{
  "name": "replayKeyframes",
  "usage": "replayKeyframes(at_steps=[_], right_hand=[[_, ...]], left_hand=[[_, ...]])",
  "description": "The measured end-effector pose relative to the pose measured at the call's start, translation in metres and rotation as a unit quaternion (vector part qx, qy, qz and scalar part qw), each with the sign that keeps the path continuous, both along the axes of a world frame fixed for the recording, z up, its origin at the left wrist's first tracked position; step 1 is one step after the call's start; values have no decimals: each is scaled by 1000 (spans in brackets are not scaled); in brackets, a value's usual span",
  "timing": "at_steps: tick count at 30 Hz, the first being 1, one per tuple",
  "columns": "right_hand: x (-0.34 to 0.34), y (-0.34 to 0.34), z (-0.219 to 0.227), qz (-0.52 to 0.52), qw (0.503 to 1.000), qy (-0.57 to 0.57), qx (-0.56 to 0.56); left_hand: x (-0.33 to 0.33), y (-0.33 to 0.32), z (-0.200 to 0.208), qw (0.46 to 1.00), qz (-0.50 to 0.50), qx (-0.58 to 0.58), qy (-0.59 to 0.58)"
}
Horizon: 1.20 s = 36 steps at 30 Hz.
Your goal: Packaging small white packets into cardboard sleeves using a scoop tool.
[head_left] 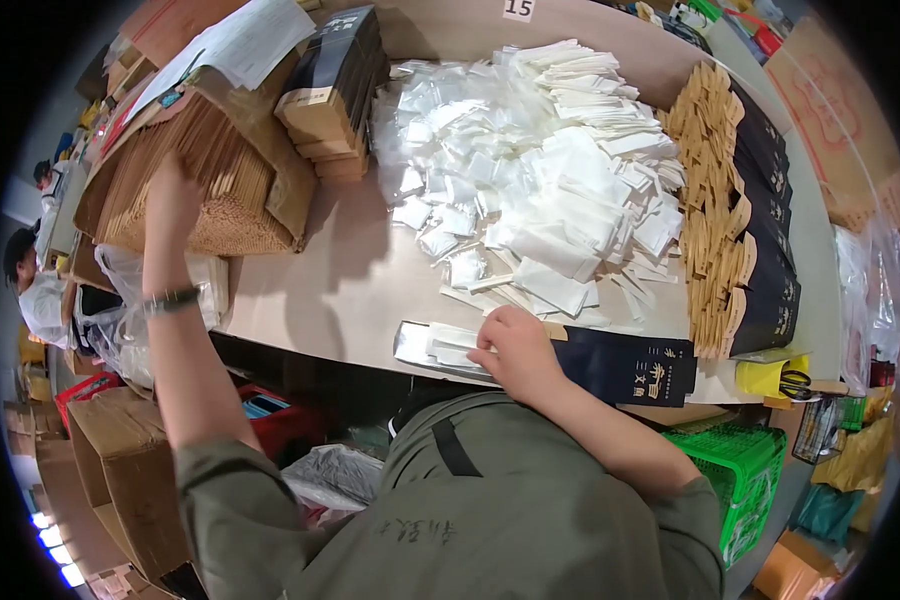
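Observation:
My left hand (173, 190) reaches over the brown paper sleeves (235, 200), packed upright in a tilted cardboard box (288, 190) at the left. Its fingertips are hard to make out against the brown edges. At the table's front edge my right hand (517, 350) has its fingers curled over the end of a white paper packet (450, 342). That packet lies on a shiny, silvery flat piece (410, 342). Under and to the right of this hand a dark navy paper pouch (620, 365) with pale print lies flat, its left part covered by the hand.
A big heap of clear wrappers (440, 130) and white packets (570, 190) covers the table's middle. Filled navy pouches with brown tops (760, 220) line the right side. Stacked dark pouches (335, 80) stand behind the box. Scissors (795, 383) sit by a yellow holder (760, 378).

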State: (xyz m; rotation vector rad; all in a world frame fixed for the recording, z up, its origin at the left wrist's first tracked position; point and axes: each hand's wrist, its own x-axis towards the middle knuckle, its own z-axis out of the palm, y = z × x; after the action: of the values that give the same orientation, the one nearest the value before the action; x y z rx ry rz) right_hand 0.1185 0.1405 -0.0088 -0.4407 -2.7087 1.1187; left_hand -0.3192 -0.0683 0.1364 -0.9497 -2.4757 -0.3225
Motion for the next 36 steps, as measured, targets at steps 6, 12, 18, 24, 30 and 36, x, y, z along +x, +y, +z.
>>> replayKeyframes(at_steps=[6, 12, 18, 24, 30, 36], right_hand=[[17, 1, 22, -20, 988, 121, 89], [64, 23, 22, 73, 989, 42, 124], [65, 24, 15, 86, 985, 55, 136], [53, 23, 13, 119, 987, 67, 89], [55, 21, 23, 82, 983, 37, 157], [55, 19, 15, 108, 980, 53, 157]], left_hand=[[178, -49, -109, 826, 36, 414, -381], [227, -20, -111, 777, -183, 91, -596], [196, -13, -123, 784, -139, -2, -605], [291, 59, -124, 789, -320, 1, -525], [305, 56, -137, 890, -82, 98, -438], [359, 85, -133, 712, -297, 131, -623]])
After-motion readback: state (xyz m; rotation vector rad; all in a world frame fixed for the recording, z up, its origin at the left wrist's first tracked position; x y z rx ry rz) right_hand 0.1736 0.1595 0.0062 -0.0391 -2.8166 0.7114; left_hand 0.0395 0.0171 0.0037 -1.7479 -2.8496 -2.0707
